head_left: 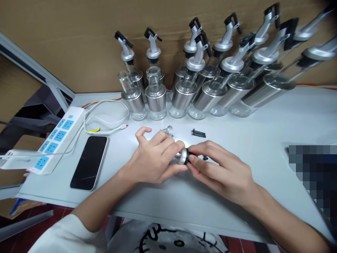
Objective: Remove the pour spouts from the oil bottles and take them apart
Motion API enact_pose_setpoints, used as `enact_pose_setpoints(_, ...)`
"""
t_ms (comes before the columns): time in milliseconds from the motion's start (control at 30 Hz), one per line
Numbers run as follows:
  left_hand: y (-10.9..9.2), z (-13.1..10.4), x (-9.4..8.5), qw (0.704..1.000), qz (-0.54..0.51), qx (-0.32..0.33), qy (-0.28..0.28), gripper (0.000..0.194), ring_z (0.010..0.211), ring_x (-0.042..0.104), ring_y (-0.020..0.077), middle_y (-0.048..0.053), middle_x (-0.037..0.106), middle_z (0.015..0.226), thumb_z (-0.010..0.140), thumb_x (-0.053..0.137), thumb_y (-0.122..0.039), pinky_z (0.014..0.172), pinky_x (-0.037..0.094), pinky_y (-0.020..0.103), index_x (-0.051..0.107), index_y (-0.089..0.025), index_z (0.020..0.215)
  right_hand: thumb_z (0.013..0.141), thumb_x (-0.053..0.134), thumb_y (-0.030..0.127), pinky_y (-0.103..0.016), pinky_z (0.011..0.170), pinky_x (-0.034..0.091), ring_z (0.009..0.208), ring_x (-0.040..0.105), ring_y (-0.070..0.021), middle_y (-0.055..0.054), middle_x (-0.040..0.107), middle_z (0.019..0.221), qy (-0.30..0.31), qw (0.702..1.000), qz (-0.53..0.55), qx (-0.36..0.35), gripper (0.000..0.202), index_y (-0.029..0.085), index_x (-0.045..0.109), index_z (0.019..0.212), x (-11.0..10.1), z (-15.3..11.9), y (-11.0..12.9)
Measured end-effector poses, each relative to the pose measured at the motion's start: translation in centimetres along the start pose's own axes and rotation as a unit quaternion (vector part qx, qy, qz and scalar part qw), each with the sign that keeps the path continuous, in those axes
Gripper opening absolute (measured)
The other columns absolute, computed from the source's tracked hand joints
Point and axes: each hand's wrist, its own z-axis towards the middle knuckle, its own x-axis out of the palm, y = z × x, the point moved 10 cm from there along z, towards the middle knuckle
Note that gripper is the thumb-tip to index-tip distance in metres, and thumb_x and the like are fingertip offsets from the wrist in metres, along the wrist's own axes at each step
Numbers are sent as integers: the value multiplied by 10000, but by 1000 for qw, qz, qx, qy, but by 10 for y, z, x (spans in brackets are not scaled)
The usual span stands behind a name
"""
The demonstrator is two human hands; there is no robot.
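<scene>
My left hand (158, 158) is closed around a silver pourer spout (182, 156), held sideways just above the table. At its black base, the fingertips of my right hand (223, 170) pinch the dark end; exactly what they grip there is partly hidden. Behind my left fingers a clear or silvery round piece (168, 131) lies on the table, mostly covered. A black lever piece (198, 133) rests beyond my right hand, and a small black part (205, 158) shows beside its fingers.
Several glass bottles with steel sleeves line the back, most with pourers; two front-left bottles, including an open-necked bottle (156, 102), have none. Left are a phone (89, 163), a white power strip (59, 140) and a coiled cable (105, 121). A cardboard panel (86, 45) stands behind.
</scene>
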Motion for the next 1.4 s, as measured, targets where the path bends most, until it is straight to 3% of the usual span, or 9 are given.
enact_pose_setpoints(167, 3, 1, 2, 999, -41, -17, 22, 467, 745, 536, 184, 21, 660, 772, 1006, 253, -480, 775, 189, 392, 561, -128, 1008, 869, 517, 52, -306, 603, 521, 696, 618, -171, -39, 662, 820, 3, 998, 30, 61, 238, 246, 514, 1005, 1, 0, -8)
enact_pose_setpoints(333, 5, -1, 14, 988, -118, -49, 82, 468, 755, 531, 179, 26, 672, 862, 1000, 252, -514, 800, 195, 383, 532, -139, 1024, 861, 527, 56, -315, 618, 518, 733, 606, -183, -54, 625, 826, 0, 999, 16, 39, 222, 233, 507, 994, 4, -6, -10)
enact_pose_setpoints(467, 4, -4, 16, 990, -117, -47, 59, 393, 808, 553, 180, 23, 666, 880, 1003, 292, -482, 840, 207, 383, 496, -153, 1070, 814, 570, 65, -352, 665, 498, 795, 570, -198, -71, 578, 907, -22, 999, 45, 4, 233, 231, 476, 949, 2, -10, -10)
enact_pose_setpoints(600, 0, -6, 15, 994, -101, -28, 24, 205, 824, 585, 164, 7, 663, 855, 984, 400, -332, 856, 223, 374, 465, -158, 1072, 815, 559, 139, -342, 647, 464, 750, 541, -194, -34, 537, 826, -76, 987, 107, 91, 199, 238, 452, 950, -6, -13, -27)
enact_pose_setpoints(733, -2, -6, 11, 997, -79, -22, 0, 148, 816, 603, 158, -3, 664, 830, 965, 418, -274, 852, 235, 367, 456, -165, 1057, 864, 534, 178, -317, 616, 433, 690, 525, -179, -19, 552, 761, -35, 989, 77, 124, 79, 225, 473, 884, 1, -11, -32)
enact_pose_setpoints(933, -11, -4, 11, 999, -40, 2, -12, 213, 782, 596, 154, 2, 676, 816, 1013, 333, -286, 835, 243, 356, 473, -150, 1101, 903, 524, 216, -327, 612, 416, 665, 501, -181, -30, 576, 725, 9, 994, 58, 94, 34, 210, 501, 879, 8, -9, -27)
enact_pose_setpoints(1100, -7, -4, 11, 1000, -23, -8, -12, 303, 758, 584, 149, -11, 682, 792, 1035, 276, -374, 792, 229, 360, 482, -158, 1089, 911, 529, 172, -337, 674, 451, 740, 523, -186, -53, 611, 827, -1, 995, 57, 81, 61, 199, 514, 963, 7, -8, -24)
enact_pose_setpoints(1400, -3, -3, 4, 1000, -20, -16, 2, 334, 741, 576, 158, -2, 689, 812, 1032, 281, -386, 767, 219, 378, 509, -150, 1094, 906, 546, 168, -358, 694, 466, 783, 553, -197, -58, 624, 870, -1, 995, 59, 82, 97, 206, 508, 987, 7, -7, -25)
